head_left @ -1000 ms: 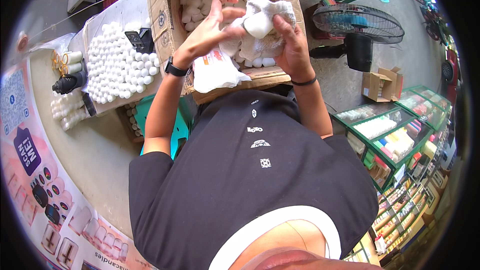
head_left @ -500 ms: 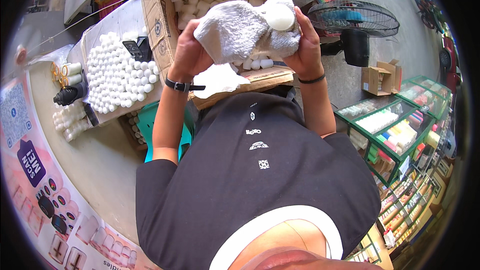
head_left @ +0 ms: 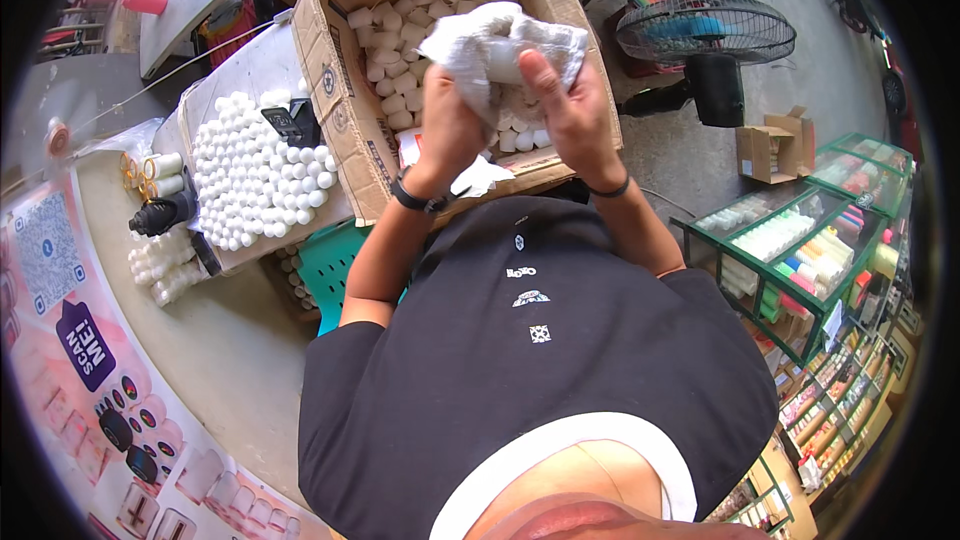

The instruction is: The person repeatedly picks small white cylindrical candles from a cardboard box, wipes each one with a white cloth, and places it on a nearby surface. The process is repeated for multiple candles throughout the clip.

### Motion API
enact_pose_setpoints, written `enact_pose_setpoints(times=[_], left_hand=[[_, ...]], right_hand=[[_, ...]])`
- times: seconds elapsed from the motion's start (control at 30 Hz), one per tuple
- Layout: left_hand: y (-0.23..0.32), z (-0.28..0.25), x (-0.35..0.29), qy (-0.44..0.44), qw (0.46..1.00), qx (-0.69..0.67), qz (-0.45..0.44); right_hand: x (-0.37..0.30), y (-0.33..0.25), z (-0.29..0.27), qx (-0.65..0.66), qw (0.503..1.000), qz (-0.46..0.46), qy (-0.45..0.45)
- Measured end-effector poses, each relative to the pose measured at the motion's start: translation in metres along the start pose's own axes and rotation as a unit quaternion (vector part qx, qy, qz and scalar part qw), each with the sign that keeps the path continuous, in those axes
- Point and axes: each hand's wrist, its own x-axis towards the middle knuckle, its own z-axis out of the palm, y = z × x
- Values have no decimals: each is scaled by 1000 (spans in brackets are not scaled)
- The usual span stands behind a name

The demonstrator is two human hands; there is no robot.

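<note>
Over the open cardboard box, a white towelling cloth (head_left: 478,28) is bunched around a short white candle (head_left: 503,62). My left hand (head_left: 452,125), a little blurred, grips the cloth on its left side. On the other side my right hand (head_left: 578,115) is closed on the cloth, its thumb raised along the candle's right end. The cloth and my fingers hide much of the candle. Beneath them, the cardboard box (head_left: 345,105) holds many loose white candles (head_left: 400,40). A white scrap of paper or plastic (head_left: 480,178) lies at the box's near edge.
Left of the box, a table carries many upright white candles (head_left: 255,165) and a black device (head_left: 290,123). A teal plastic stool (head_left: 335,265) stands below. At right are a black fan (head_left: 705,35), a small carton (head_left: 775,148) and a green-framed glass case (head_left: 790,240).
My hands have drawn closer together, and the cloth, spread before with the candle on top, is now folded around it. The view has shifted slightly.
</note>
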Motion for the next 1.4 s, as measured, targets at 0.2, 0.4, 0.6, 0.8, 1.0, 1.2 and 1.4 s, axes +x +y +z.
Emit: enact_pose_setpoints(times=[0.2, 0.4, 0.6, 0.8, 1.0, 1.2, 1.4], left_hand=[[-19, 20, -21, 68, 993, 18, 90], [-41, -10, -11, -74, 890, 342, 292], [-4, -14, -4, -86, 771, 536, 333], [-6, -25, 10, 12, 817, 502, 283], [-2, -24, 7, 13, 883, 384, 269], [-12, -6, -4, 9, 878, 413, 241], [-41, -30, 19, 53, 779, 569, 258]], right_hand=[[-5, 7, 12, -150, 968, -194, 51], [-5, -20, 11, 172, 983, 60, -21], [-1, -13, 11, 196, 965, 173, 27], [-4, 5, 18, 43, 998, 29, -20], [-3, -2, 4, -239, 955, -108, -140], [11, 26, 3, -450, 845, -289, 12], [41, 71, -1, -175, 971, -107, 123]])
